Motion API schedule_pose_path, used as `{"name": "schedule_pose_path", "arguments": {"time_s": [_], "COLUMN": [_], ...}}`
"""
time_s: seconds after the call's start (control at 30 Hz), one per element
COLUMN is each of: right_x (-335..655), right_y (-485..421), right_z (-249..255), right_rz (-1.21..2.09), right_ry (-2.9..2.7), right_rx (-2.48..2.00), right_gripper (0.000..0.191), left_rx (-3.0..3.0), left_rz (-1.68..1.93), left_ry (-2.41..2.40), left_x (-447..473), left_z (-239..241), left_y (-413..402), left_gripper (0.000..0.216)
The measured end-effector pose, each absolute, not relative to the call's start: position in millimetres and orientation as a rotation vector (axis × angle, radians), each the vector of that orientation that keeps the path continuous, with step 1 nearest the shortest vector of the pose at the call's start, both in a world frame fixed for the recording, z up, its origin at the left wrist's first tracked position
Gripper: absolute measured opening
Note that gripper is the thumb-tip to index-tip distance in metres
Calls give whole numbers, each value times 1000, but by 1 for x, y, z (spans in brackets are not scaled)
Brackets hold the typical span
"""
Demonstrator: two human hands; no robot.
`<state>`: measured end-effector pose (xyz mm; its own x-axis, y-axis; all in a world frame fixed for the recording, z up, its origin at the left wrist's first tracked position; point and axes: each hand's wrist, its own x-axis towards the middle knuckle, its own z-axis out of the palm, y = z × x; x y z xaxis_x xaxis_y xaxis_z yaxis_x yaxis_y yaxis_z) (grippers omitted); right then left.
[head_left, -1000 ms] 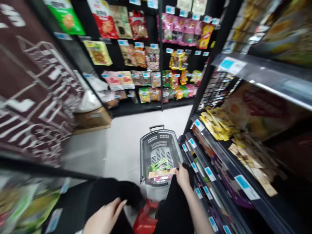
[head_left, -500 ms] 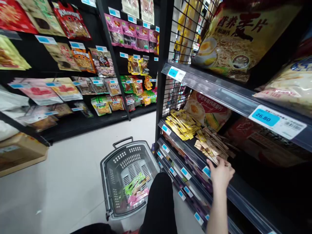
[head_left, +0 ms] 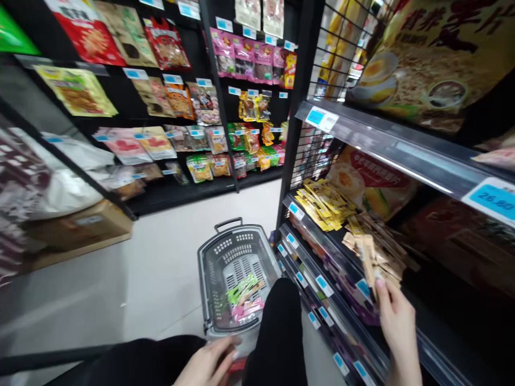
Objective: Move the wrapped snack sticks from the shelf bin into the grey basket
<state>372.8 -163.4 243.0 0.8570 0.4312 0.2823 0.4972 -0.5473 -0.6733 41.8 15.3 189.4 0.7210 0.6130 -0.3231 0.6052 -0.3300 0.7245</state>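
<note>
"At the shelf edge on your right: what's your right hand [head_left: 396, 311] doing?"

"Pinching. Your thumb and fingertips are closed on the lower end of a tan sachet [head_left: 367, 261], which points up and away from you. Might be more than one; can't tell."

"Left hand [head_left: 211, 362]?"

"Low, at the bottom of the view, fingers loosely bent, just beside the near end of the basket. Whether it grips anything, can't tell."

"Around the sachet?"

"It's in front of a loose pile of tan sachets [head_left: 388, 241] on the shelf. Yellow sachets [head_left: 324, 203] are heaped just beside that, on the far side. A large printed pack [head_left: 380, 179] stands behind them. Shelf above: a big oat bag [head_left: 434, 64] and a price label [head_left: 493, 199] reading 26.80."

"Basket [head_left: 202, 289]?"

"Grey, on the floor [head_left: 164, 262], ahead of you and left of the shelf. Your black-clad knee [head_left: 279, 327] overlaps its near right side. Inside, toward the near end: green packets [head_left: 241, 289], a pink packet [head_left: 248, 309], a tan strip [head_left: 256, 288] between."

"Farther out?"

"Snack packs hanging on a black rack, pinkish-purple packs [head_left: 253, 56] among them. Far left, a cardboard box [head_left: 84, 228] with white bags [head_left: 76, 187] above it."
</note>
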Motion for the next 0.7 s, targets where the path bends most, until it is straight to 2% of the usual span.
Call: {"name": "schedule_pose_path", "arguments": {"time_s": [0.17,0.27,0.37,0.5,0.6,0.7], "right_x": [260,195,165,179,199,208], "right_y": [-101,-76,-71,-70,-66,-64], "right_z": [243,232,225,230,240,250], "right_rz": [901,1221,1297,978,865,1047], "right_ry": [-745,-786,-988,-1265,-1235,-1192], "right_rx": [-1527,-1249,-1211,-1472,-1527,-1373], "right_gripper": [37,35,36,30,24,32], "left_rx": [1552,1284,1120,1105,1274,1539], "left_rz": [399,693,801,838,671,459], "left_ry": [793,693,728,820,913,970], "left_x": [62,66,58,41,30,23], "left_z": [223,233,240,251,259,266], "left_y": [-2,-6,-6,-9,-15,-26], "left_gripper": [44,54,51,42,42,45]}}
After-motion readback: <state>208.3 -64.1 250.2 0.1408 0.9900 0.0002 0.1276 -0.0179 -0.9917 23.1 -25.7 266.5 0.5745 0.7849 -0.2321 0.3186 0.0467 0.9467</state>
